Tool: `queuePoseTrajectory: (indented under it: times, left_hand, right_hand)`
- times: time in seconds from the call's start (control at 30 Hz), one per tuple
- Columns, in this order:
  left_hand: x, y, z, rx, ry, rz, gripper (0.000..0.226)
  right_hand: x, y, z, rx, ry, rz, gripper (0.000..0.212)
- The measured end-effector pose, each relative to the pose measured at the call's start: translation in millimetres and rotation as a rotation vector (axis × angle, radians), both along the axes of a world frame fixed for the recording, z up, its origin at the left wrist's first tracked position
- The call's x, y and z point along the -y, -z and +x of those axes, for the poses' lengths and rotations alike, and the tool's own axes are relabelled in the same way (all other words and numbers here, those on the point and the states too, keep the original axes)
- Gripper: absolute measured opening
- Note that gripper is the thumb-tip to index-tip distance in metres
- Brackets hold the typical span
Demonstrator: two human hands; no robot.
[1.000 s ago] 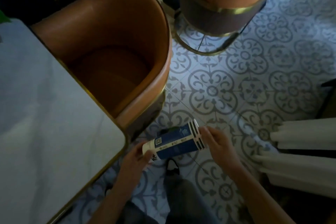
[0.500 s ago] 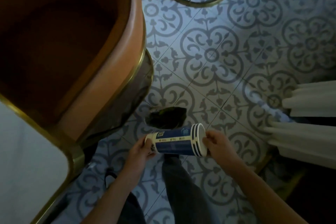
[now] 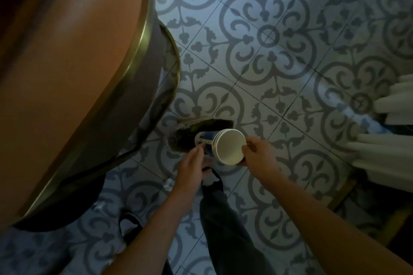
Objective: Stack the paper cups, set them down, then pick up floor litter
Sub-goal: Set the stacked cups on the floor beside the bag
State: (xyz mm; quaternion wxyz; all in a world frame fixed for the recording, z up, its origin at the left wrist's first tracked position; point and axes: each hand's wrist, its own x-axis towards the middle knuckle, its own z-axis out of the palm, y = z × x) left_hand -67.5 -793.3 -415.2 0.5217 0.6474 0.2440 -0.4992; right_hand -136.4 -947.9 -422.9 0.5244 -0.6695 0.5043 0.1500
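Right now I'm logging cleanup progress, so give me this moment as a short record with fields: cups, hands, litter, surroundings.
cups: stack of paper cups, nested, lying sideways in the air, open mouth toward the camera
left hand: grip at the narrow base end of the stack
right hand: grip on the rim end
litter: dark crumpled item on the patterned tile floor, beneath the cups; small pale scraps nearer the chair
surroundings: brown chair with brass trim on the left; white curtain on the right
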Motion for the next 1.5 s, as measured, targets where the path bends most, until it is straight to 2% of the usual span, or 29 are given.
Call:
queuePoseTrajectory:
  times: [0.23,0.37,0.43,0.53,0.63,0.7,0.77,0.83,0.93,1.0,1.07,1.23,1.33,1.5]
  left_hand:
    - [21.0,57.2,5.9,0.013,0.031,0.043,0.031]
    - [27.6,83.8,11.6,0.017,0.037,0.052,0.039]
    - [29.7,97.1,13.0,0.030,0.070,0.068,0.035]
    - [30.9,113.4,12.4,0.050,0.099,0.096,0.016]
    - [31.8,125.9,9.6,0.071,0.136,0.098,0.019]
    - [32.5,129.7,8.6,0.075,0.162,0.102,0.022]
    - [33.6,131.1,8.5,0.080,0.173,0.114,0.026]
    - [32.0,132.3,7.8,0.084,0.188,0.126,0.028]
    - [22.5,129.9,5.5,0.080,0.189,0.115,0.019]
    - [12.3,127.4,3.4,0.073,0.186,0.118,0.035]
    - [1.7,119.8,1.6,0.087,0.195,0.120,0.039]
    - [-43.4,94.7,-11.8,0.134,0.165,0.156,0.021]
    - [-83.4,79.1,-24.0,0.112,0.083,0.182,0.025]
    - [-155.2,60.8,-52.0,0.143,0.012,0.267,0.013]
  right_hand:
    - [-0.7,69.8,8.1,-0.047,0.000,-0.009,0.026]
    - [5.5,96.0,16.0,-0.101,-0.193,-0.045,0.030]
    - [10.3,106.6,16.4,-0.138,-0.302,-0.052,0.031]
    - [12.7,119.8,14.6,-0.174,-0.414,-0.056,0.031]
    - [11.1,132.9,10.9,-0.211,-0.524,-0.049,0.027]
    - [10.9,138.6,9.7,-0.206,-0.537,-0.043,0.032]
    - [11.4,135.9,12.4,-0.185,-0.498,-0.058,0.033]
    - [12.6,127.0,15.6,-0.174,-0.459,-0.081,0.026]
    - [14.0,114.4,16.7,-0.200,-0.456,-0.116,0.029]
    - [13.5,107.8,14.3,-0.227,-0.469,-0.119,0.032]
    - [11.6,105.6,9.7,-0.267,-0.471,-0.116,0.036]
    - [-10.4,93.5,-3.6,-0.351,-0.567,-0.147,0.023]
    - [-33.4,83.4,-7.9,-0.375,-0.655,-0.136,0.015]
    - [-82.6,65.1,-12.3,-0.342,-0.792,-0.097,0.019]
